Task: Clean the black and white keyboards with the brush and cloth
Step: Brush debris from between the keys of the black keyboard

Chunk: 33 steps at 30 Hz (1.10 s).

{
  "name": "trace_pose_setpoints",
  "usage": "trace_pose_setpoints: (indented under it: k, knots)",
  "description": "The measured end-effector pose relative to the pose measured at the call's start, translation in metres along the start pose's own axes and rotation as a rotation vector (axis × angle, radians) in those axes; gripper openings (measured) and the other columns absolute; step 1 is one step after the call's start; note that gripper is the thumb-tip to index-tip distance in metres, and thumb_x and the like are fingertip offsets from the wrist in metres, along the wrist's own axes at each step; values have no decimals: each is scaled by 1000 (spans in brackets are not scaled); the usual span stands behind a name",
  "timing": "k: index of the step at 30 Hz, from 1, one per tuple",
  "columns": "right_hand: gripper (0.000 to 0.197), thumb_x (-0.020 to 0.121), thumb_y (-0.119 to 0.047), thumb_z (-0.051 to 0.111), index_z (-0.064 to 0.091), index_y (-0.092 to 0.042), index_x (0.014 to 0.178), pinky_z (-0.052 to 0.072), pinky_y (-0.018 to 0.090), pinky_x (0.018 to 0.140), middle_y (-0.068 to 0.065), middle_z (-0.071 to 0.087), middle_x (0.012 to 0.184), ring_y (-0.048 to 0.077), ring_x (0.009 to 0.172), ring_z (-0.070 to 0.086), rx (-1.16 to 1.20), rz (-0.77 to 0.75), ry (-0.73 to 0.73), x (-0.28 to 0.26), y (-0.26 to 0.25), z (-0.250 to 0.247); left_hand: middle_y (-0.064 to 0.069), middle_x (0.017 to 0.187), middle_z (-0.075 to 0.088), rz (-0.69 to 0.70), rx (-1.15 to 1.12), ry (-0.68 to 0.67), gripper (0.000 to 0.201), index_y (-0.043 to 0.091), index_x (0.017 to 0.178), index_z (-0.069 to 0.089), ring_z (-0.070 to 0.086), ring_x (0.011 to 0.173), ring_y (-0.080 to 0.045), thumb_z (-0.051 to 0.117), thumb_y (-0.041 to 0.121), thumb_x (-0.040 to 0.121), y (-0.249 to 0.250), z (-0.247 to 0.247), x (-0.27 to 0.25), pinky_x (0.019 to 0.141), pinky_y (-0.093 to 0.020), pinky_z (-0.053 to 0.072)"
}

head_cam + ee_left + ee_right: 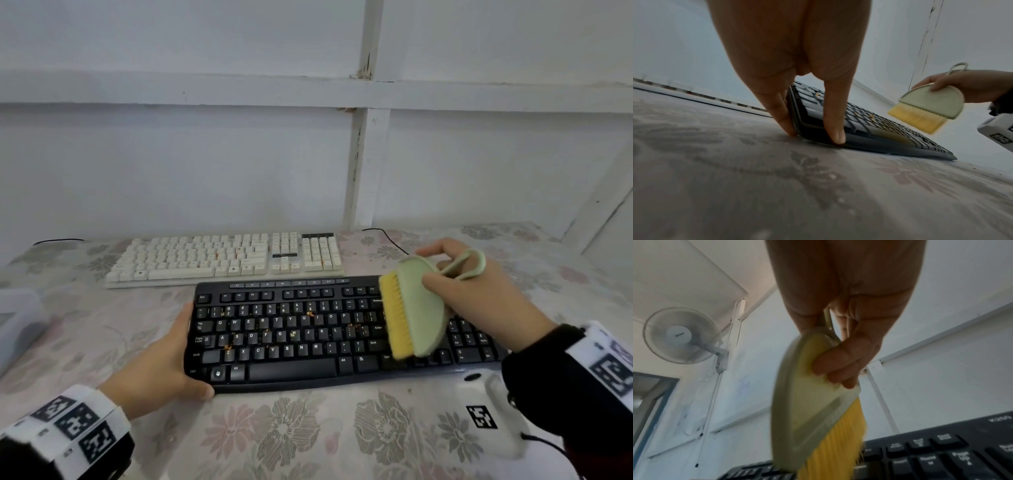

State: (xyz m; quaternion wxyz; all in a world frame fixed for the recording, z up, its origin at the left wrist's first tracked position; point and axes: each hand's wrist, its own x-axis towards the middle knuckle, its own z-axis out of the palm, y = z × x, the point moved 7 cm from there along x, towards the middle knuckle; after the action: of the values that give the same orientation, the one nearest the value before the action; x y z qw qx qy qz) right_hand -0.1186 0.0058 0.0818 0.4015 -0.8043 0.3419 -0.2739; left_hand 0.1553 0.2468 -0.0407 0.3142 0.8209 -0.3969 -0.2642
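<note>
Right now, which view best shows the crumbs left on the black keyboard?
The head view: it looks down on the whole black keyboard, with orange crumbs scattered among the letter keys. The left wrist view catches only a few crumbs, at a grazing angle. The right wrist view shows no crumbs.

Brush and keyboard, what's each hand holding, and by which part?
The right hand pinches the brush by its green back; the left hand grips the black keyboard at its left end.

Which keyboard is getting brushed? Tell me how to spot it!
On the flowery table lie two keyboards. It is the nearer one, the black keyboard, gripped at its end by the left hand while the right hand holds a green brush over it. The white keyboard lies behind.
</note>
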Motion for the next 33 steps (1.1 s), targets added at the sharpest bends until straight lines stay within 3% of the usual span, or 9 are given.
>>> trace_pose_setpoints:
  k: [2, 5, 11, 14, 21, 25, 30, 33]
  knots:
    - [22, 85, -10, 58, 59, -25, 100, 46, 15, 45, 3, 65, 82, 5, 59, 60, 31, 9, 38, 7, -1, 0, 14, 101, 64, -1, -1, 4, 124, 66, 123, 2, 64, 90, -8, 84, 0, 58, 0, 0, 0, 74, -23, 49]
    - [23, 87, -12, 56, 57, -26, 105, 47, 16, 47, 2, 64, 84, 8, 63, 61, -23, 37, -20, 6, 5, 8, 15, 100, 64, -3, 5, 8, 124, 66, 123, 1, 64, 90, -8, 84, 0, 58, 1, 0, -1, 73, -23, 48]
    - [23, 82, -9, 56, 60, -29, 93, 46, 20, 50, 6, 61, 76, 8, 56, 49, -98, 45, -218, -24, 16, 23, 12, 104, 66, 20, -41, 10, 123, 74, 116, 7, 66, 92, -10, 84, 1, 55, -1, -1, 1, 77, -27, 51]
    - [24, 79, -8, 58, 64, -29, 89, 48, 21, 51, -1, 61, 71, 7, 56, 51, -77, 66, -305, -32, 13, 26, 12, 103, 66, 23, -43, 13, 123, 74, 115, 7, 66, 91, -9, 84, 0, 55, -1, -2, 0, 76, -25, 51]
    - [28, 83, -10, 55, 59, -33, 99, 43, 13, 45, 3, 63, 78, 10, 57, 53, -13, -21, 11, -2, -2, 4, 13, 104, 65, 25, -32, 15, 125, 73, 118, 4, 65, 91, -9, 83, -2, 57, 2, -1, -2, 74, -23, 49]
    - [22, 87, -10, 52, 52, -24, 104, 39, 12, 44, 0, 59, 77, 3, 51, 48, -101, -24, -61, -12, 0, 21, 14, 104, 65, 22, -26, 13, 124, 74, 116, 4, 63, 94, -9, 83, -2, 58, 4, -1, -3, 77, -25, 49]
    - [15, 84, -11, 54, 53, -25, 91, 33, 19, 48, 2, 52, 63, 8, 50, 36, -180, -30, -277, -41, 7, 41, 13, 105, 64, 21, -39, 21, 124, 76, 114, 5, 64, 93, -10, 83, -2, 57, 2, -2, -2, 78, -28, 50]
    - [16, 80, -12, 57, 60, -26, 85, 40, 24, 54, 6, 62, 72, 10, 57, 46, -125, -7, -247, -39, 0, 30, 13, 105, 63, 23, -36, 15, 124, 75, 115, 5, 63, 93, -10, 83, -3, 58, 3, -1, -2, 77, -26, 50]
